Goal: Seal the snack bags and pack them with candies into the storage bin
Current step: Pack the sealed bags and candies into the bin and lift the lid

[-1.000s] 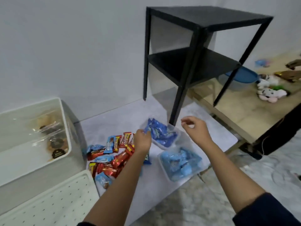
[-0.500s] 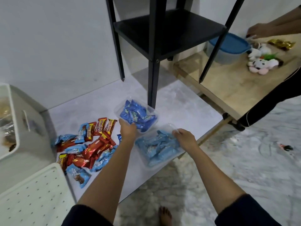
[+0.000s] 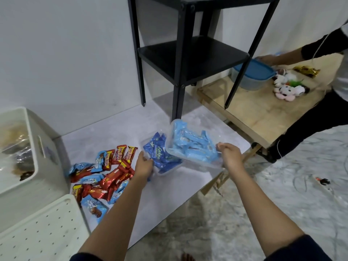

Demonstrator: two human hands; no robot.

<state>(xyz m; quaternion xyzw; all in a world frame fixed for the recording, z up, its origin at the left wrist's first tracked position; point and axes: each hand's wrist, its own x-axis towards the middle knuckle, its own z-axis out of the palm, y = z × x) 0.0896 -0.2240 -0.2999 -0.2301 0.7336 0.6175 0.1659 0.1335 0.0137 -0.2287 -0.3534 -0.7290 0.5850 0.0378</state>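
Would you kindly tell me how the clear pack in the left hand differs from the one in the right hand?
The left hand grips the dark pack, full of dark blue wrappers; the right hand grips the pale pack, full of pale blue ones. The dark pack sits low by the white surface; the pale pack is raised, tilted and overlaps it. Both are clear, held at an edge.

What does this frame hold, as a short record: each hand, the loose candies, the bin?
left hand: grips the dark-blue candy pack
right hand: grips the light-blue candy pack, tilted
storage bin: open, clear bags inside
loose candies: piled on the white table beside the storage bin
lid: off, lying near the storage bin
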